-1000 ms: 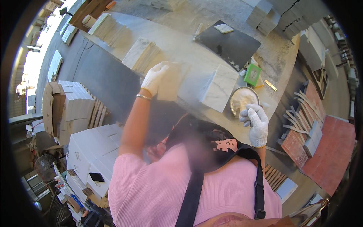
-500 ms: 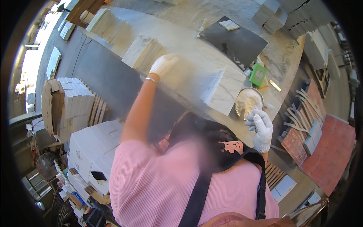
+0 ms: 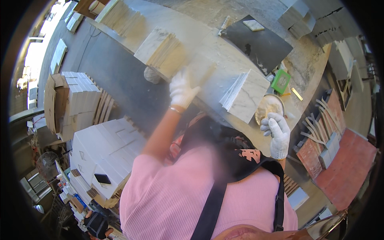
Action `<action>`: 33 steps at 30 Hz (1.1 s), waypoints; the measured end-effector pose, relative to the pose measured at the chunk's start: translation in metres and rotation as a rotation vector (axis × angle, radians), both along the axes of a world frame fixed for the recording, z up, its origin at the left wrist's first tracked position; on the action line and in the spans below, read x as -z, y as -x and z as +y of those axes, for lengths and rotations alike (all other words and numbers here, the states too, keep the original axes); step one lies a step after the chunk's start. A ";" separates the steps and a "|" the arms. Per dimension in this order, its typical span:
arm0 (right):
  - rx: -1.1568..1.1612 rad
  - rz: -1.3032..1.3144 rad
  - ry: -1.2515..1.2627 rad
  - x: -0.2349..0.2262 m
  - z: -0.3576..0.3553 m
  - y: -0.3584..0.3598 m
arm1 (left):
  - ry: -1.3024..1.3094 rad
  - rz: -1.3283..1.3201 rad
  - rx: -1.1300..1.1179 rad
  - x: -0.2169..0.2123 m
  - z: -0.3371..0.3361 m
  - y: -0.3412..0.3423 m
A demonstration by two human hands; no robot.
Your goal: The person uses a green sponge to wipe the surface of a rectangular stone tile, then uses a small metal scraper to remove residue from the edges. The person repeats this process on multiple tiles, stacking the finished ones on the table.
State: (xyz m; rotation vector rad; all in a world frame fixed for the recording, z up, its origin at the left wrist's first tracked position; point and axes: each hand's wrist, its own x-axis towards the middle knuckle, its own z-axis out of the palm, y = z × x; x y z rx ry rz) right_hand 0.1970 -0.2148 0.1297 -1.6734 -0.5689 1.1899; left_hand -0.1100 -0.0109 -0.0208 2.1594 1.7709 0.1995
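My left hand (image 3: 182, 89), in a white knit glove, grips what looks like a pale tile (image 3: 208, 75) by its near end. Haze blurs that tile, and only its thin edge is distinct. To its left stands a leaning row of marble-look tiles (image 3: 154, 47); to its right, another set of grey-veined white tiles (image 3: 249, 96). My right hand (image 3: 277, 135), also gloved, has its fingers curled together by the rim of a round bowl (image 3: 270, 107) of whitish material. Whatever those fingers may hold is hidden.
Farther along the worktable stand more tiles (image 3: 120, 20). A black sheet (image 3: 256, 42) carries a small white tile (image 3: 253, 25); a green square box (image 3: 281, 81) is close by. Stacked white boxes (image 3: 108, 148) and a pallet load (image 3: 82, 94) are at left, red boards (image 3: 348, 164) at right.
My left hand has moved right, away from the leaning tile row, with a blurred tile edge now beside it. A rounded pale object shows below that row. My right hand stays by the bowl.
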 end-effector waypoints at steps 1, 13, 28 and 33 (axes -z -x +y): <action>-0.004 0.000 0.007 0.000 0.000 0.000 | 0.029 -0.015 -0.022 -0.001 0.001 -0.001; -0.028 0.007 0.020 0.004 -0.013 -0.005 | -0.139 0.092 0.172 -0.004 0.035 -0.018; 0.063 -0.011 0.025 0.001 -0.041 -0.010 | -0.188 -0.031 0.145 -0.008 -0.030 0.035; 0.068 -0.013 0.002 0.004 -0.050 -0.013 | -0.205 0.012 -0.030 -0.004 -0.058 0.065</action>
